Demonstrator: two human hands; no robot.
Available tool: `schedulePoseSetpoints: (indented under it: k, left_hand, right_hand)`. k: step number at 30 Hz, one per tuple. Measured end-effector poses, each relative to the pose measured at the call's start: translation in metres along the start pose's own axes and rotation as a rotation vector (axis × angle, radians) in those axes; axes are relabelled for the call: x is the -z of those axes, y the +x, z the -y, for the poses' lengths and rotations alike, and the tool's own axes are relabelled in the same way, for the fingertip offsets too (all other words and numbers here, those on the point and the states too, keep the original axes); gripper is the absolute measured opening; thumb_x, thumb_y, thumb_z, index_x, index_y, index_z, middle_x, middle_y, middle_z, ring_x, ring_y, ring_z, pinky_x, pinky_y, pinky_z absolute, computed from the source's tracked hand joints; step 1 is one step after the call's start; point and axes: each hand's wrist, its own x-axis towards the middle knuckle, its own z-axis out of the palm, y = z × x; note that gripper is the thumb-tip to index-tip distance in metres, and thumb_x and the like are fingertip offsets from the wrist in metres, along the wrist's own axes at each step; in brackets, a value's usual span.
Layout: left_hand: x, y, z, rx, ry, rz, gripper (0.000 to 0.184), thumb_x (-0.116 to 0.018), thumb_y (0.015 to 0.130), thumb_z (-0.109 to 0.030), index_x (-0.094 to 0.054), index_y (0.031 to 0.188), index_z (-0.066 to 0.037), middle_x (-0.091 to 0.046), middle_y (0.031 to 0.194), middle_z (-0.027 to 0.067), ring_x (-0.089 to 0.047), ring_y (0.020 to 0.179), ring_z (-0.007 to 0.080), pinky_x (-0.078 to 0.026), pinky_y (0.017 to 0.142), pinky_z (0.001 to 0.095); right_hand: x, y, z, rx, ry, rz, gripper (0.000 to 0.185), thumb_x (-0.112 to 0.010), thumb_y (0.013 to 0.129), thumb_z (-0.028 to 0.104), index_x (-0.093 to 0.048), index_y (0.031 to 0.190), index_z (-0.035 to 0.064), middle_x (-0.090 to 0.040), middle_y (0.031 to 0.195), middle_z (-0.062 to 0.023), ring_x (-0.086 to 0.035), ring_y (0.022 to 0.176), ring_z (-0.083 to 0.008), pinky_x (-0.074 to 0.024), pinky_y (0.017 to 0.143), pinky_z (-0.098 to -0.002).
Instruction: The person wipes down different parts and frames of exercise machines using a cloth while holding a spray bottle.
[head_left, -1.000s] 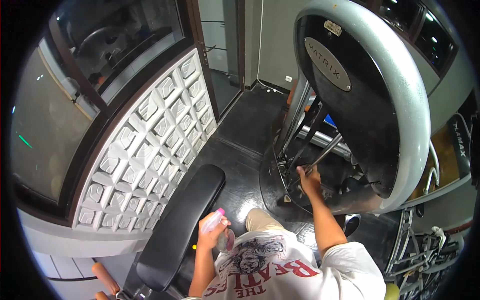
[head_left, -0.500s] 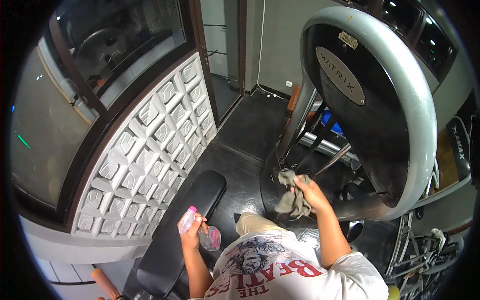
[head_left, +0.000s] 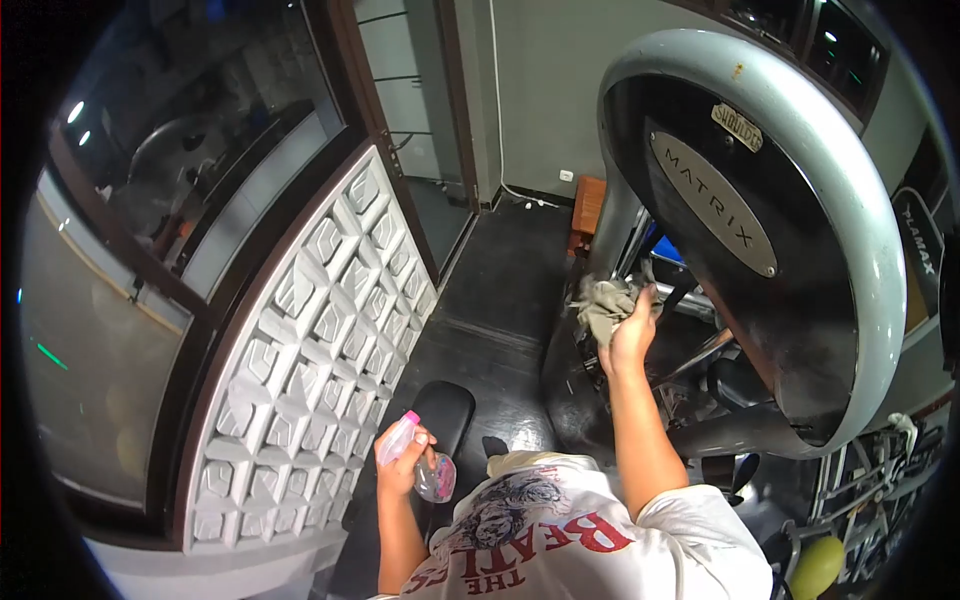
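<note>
So, the machine looms right of the right hand, its rounded rim curving well past that grip. Open floor runs ahead, between both hands' sides. The bench's rounded end sits just beyond the left hand, whose fingers are curled round the bottle. Right fingers pinch the bunched rag by the machine's near frame.

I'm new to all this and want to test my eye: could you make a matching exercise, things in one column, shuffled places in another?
1. clear plastic spray bottle with pink top
2. crumpled grey-green cloth
3. oval metal MATRIX plate

A. in the right hand
B. on the large black panel
C. in the left hand

Pairs: 1-C, 2-A, 3-B
</note>
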Motion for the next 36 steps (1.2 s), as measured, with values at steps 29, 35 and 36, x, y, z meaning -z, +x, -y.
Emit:
schedulePoseSetpoints:
  k: [29, 35, 36]
  left_hand:
    - [0.033, 0.135, 0.004, 0.049, -0.009, 0.192, 0.010, -0.063, 0.087, -0.007, -0.059, 0.088, 0.002, -0.064, 0.075, 0.0141, -0.061, 0.050, 0.0191, -0.048, 0.049, 0.0304]
    - [0.038, 0.135, 0.013, 0.063, 0.062, 0.201, 0.022, -0.066, 0.089, -0.020, -0.059, 0.091, 0.001, -0.063, 0.076, 0.0127, -0.058, 0.049, 0.0195, -0.049, 0.051, 0.0327]
    - [0.038, 0.135, 0.013, 0.063, 0.055, 0.196, 0.020, -0.066, 0.088, -0.016, -0.059, 0.090, 0.002, -0.063, 0.076, 0.0134, -0.059, 0.049, 0.0195, -0.049, 0.051, 0.0321]
  right_hand:
    - [-0.016, 0.119, -0.021, 0.898, -0.660, -0.018, 0.031, -0.073, 0.086, 0.013, -0.058, 0.107, -0.0036, -0.068, 0.095, -0.0091, -0.061, 0.086, -0.0159, -0.0471, 0.081, -0.0286]
    - [0.029, 0.111, -0.071, 0.695, -0.805, -0.018, 0.027, -0.074, 0.086, 0.010, -0.060, 0.104, -0.0043, -0.070, 0.095, -0.0085, -0.066, 0.086, -0.0160, -0.0490, 0.076, -0.0290]
    - [0.030, 0.110, -0.067, 0.652, -0.784, 0.009, 0.026, -0.073, 0.086, 0.013, -0.061, 0.102, -0.0042, -0.069, 0.096, -0.0095, -0.066, 0.086, -0.0184, -0.0494, 0.076, -0.0306]
